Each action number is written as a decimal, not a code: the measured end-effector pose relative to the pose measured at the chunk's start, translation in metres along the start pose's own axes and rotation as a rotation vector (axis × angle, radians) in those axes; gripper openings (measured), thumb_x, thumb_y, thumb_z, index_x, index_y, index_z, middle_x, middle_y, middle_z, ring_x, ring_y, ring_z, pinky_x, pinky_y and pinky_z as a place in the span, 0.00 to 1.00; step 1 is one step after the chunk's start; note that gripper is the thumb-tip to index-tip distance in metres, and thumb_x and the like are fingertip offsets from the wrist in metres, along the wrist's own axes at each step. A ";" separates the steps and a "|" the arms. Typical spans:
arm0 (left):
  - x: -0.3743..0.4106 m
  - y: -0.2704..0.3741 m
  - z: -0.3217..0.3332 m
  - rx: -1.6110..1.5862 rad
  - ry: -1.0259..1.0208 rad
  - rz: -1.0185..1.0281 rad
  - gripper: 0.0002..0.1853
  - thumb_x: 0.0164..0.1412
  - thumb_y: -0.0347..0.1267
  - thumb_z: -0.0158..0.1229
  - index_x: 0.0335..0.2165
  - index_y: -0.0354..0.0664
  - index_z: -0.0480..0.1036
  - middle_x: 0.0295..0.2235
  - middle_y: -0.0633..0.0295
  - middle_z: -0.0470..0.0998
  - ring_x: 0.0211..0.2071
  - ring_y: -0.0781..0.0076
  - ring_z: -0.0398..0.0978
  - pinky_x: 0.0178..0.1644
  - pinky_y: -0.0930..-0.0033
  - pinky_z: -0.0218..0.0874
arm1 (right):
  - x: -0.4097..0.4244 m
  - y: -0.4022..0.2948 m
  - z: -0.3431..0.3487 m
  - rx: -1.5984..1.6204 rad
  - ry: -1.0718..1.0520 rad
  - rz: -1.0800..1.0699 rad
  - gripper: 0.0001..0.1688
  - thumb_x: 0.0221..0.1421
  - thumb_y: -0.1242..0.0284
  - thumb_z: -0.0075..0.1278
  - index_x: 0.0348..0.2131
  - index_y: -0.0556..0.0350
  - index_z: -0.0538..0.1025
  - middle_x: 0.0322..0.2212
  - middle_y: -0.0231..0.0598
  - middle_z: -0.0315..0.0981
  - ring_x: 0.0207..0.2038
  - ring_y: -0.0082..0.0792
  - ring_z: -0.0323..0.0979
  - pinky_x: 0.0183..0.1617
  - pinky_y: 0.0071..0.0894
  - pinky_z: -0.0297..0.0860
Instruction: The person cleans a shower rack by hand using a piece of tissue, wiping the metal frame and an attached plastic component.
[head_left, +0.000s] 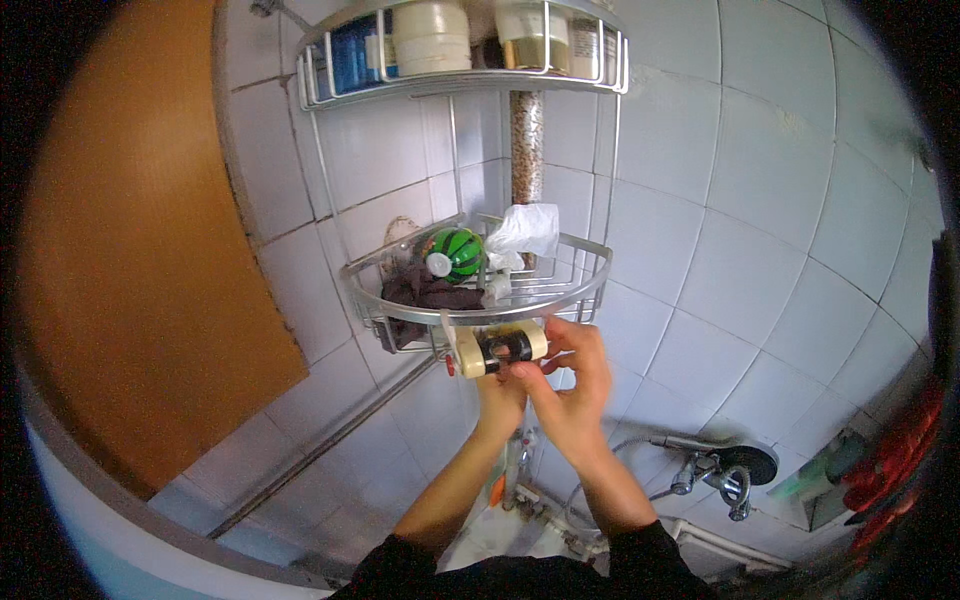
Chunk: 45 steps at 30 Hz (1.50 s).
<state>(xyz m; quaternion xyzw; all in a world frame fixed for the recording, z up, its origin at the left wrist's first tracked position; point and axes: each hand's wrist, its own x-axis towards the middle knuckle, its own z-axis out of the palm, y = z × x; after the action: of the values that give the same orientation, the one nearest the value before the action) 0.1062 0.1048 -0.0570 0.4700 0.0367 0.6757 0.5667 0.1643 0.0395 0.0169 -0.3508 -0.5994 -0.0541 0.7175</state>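
Observation:
A cream-and-black container (504, 349) lies sideways just below the front rim of the lower wire shelf (480, 313). My left hand (501, 397) grips it from beneath and behind, with most of the fingers hidden. At its right end, my right hand (577, 375) has the thumb on the front and curled fingers against the end. A pale strip (448, 330) and a small red piece (450, 365) show by its left end. Above, in the shelf, sit a green striped ball-shaped bottle (459, 253) with a white cap, a dark cloth (427, 291) and a crumpled white plastic wrapper (529, 229).
An upper wire shelf (465, 81) holds several jars and bottles. Behind the shelves runs a speckled pipe (526, 146) in the tiled corner. A shower head (742, 463) and mixer tap (694, 476) are low on the right. A brown panel (142, 225) stands left.

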 end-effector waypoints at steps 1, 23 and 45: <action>0.001 -0.003 -0.002 -0.002 -0.007 -0.027 0.16 0.54 0.30 0.50 0.41 0.39 0.58 0.37 0.63 0.65 0.37 0.74 0.65 0.40 0.72 0.60 | 0.001 0.000 -0.002 -0.019 -0.028 0.025 0.25 0.36 0.73 0.59 0.36 0.61 0.68 0.26 0.37 0.65 0.25 0.24 0.65 0.22 0.17 0.62; 0.013 -0.003 -0.006 -0.103 0.074 -0.099 0.16 0.52 0.32 0.52 0.39 0.37 0.61 0.37 0.58 0.68 0.37 0.68 0.69 0.43 0.65 0.63 | 0.003 -0.007 0.011 -0.070 -0.061 0.136 0.17 0.40 0.74 0.54 0.31 0.62 0.65 0.22 0.39 0.62 0.22 0.30 0.63 0.24 0.25 0.62; 0.008 -0.006 -0.022 0.058 0.035 -0.013 0.18 0.50 0.30 0.55 0.40 0.38 0.61 0.34 0.63 0.69 0.34 0.74 0.68 0.36 0.73 0.62 | 0.006 -0.009 -0.002 0.098 -0.135 0.271 0.18 0.40 0.74 0.56 0.32 0.59 0.66 0.23 0.30 0.68 0.24 0.19 0.65 0.26 0.17 0.61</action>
<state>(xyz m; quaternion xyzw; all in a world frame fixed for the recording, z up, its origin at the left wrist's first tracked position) 0.0963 0.1244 -0.0683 0.4743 0.0692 0.6789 0.5562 0.1629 0.0339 0.0261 -0.3957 -0.5955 0.0962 0.6925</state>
